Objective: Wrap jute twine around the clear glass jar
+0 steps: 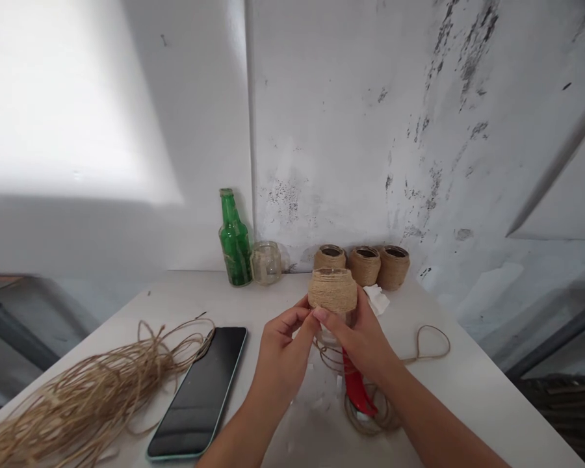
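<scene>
Between my two hands is a glass jar (332, 290) wrapped in twine around its upper part, with bare glass showing below the windings. My left hand (286, 338) is closed at the jar's near left side, thumb and fingers pinched close to the lowest winding. From the right, my right hand (363, 331) wraps the jar, its thumb pressed on the front beside the left thumb. Loose twine (329, 356) hangs under the jar. A red-handled tool (355, 383) lies below my hands, its other end hidden, on a small coil of twine (390, 419).
A big bundle of twine (92, 396) lies at the left beside a phone (202, 393). Along the wall stand a green bottle (234, 250), a bare glass jar (266, 263) and three twine-wrapped jars (365, 265). Crumpled white paper (376, 299) lies behind my right hand.
</scene>
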{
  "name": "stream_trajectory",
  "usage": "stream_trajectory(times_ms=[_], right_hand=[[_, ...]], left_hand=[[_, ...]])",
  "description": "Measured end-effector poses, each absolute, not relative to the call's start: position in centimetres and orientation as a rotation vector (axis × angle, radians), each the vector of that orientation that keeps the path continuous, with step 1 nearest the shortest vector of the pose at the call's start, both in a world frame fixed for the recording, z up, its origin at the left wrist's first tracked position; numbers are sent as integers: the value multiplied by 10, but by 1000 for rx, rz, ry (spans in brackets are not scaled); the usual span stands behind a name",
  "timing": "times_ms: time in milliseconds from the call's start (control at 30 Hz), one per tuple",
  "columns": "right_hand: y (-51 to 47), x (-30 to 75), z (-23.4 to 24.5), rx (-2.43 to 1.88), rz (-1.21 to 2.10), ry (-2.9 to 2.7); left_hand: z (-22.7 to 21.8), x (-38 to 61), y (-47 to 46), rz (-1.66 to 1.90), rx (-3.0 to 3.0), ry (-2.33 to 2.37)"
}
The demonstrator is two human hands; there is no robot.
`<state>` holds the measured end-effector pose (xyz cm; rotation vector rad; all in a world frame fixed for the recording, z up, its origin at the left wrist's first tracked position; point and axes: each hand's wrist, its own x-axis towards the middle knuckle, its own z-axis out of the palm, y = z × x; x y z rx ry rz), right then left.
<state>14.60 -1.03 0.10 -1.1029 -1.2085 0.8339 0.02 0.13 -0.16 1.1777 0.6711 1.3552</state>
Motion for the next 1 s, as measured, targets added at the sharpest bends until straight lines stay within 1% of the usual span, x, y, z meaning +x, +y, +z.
stream_trajectory(times_ms=[700, 1000], right_hand=[[-15, 148, 5, -1075, 847, -1171], [-14, 149, 3, -1047, 884, -1122]], left_hand=[[7, -1, 2, 1356, 1191, 651], [8, -5, 5, 1299, 1147, 685]])
